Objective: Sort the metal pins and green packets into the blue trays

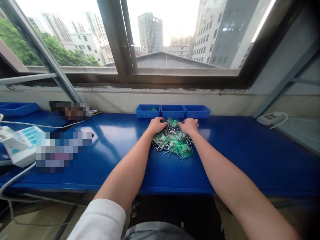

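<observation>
A heap of thin silvery metal pins (172, 129) lies on the blue table, mixed with small green-tinted plastic bags (183, 148). The pins look like rivets or screws, too small to tell which. At the heap's far left edge rests my left hand (156, 125), its thumb apart from the fingers and pointing inward. Opposite it, my right hand (190, 126) cups the far right edge in the same way, fingers partly hidden behind. Both hands touch the heap from the sides, and neither visibly lifts anything. Some pins have spread toward the near side.
Three blue bins stand in a row behind the heap: a left bin (148, 111) with something green inside, a middle bin (172, 111) and a right bin (197, 111). White equipment (23, 146) and cables are at left. A power strip (271, 118) lies at right.
</observation>
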The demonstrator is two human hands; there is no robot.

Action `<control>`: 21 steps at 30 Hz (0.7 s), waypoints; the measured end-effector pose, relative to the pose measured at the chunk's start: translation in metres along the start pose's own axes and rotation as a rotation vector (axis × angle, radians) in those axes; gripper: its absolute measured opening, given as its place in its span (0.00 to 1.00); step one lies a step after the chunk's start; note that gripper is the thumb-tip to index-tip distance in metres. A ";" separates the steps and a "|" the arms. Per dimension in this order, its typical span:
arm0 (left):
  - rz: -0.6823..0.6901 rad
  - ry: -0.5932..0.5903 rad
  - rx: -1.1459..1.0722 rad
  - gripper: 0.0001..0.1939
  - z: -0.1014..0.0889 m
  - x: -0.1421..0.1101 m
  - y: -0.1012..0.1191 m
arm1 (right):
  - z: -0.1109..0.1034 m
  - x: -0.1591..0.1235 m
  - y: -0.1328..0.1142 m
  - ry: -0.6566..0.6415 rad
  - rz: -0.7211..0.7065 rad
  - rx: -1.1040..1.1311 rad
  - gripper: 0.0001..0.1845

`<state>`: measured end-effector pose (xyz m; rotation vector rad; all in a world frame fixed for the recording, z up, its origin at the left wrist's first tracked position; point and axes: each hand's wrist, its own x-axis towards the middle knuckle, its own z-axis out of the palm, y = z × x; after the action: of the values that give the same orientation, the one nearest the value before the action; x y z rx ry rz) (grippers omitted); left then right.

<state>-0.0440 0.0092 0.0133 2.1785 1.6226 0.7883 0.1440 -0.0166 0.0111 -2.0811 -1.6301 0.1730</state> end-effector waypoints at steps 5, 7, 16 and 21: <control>-0.007 0.001 -0.023 0.23 0.000 0.000 0.000 | 0.003 0.006 0.004 -0.012 0.052 0.127 0.17; -0.013 0.000 -0.026 0.23 -0.001 -0.001 0.001 | 0.003 0.008 0.004 -0.009 0.079 0.173 0.13; -0.002 0.031 -0.113 0.20 -0.008 0.000 -0.001 | 0.002 0.014 0.008 0.111 -0.039 0.632 0.09; 0.090 0.072 -0.272 0.24 -0.010 -0.001 0.002 | 0.000 0.012 0.002 0.084 -0.206 0.895 0.11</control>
<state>-0.0481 0.0069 0.0224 2.0605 1.3654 1.0575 0.1497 -0.0056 0.0125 -1.2172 -1.3403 0.6066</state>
